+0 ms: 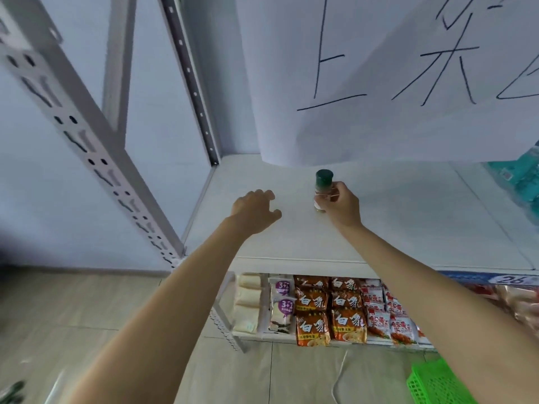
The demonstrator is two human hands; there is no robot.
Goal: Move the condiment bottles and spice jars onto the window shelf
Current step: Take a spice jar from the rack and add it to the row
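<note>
A small spice jar point(323, 185) with a dark green cap stands upright on the white shelf point(408, 217), toward its back. My right hand point(341, 207) grips the jar's lower body from the right, fingers curled round it. To the jar's left, my left hand point(256, 209) hovers over the shelf with loosely curled fingers and holds nothing. No other bottles or jars show on this shelf.
White paper sheets point(393, 83) with black writing hang over the shelf's back. A perforated metal upright point(87, 147) stands at left. Teal packets point(525, 182) sit at far right. Noodle packets point(329, 310) fill the lower shelf. A green basket point(437, 383) is on the floor.
</note>
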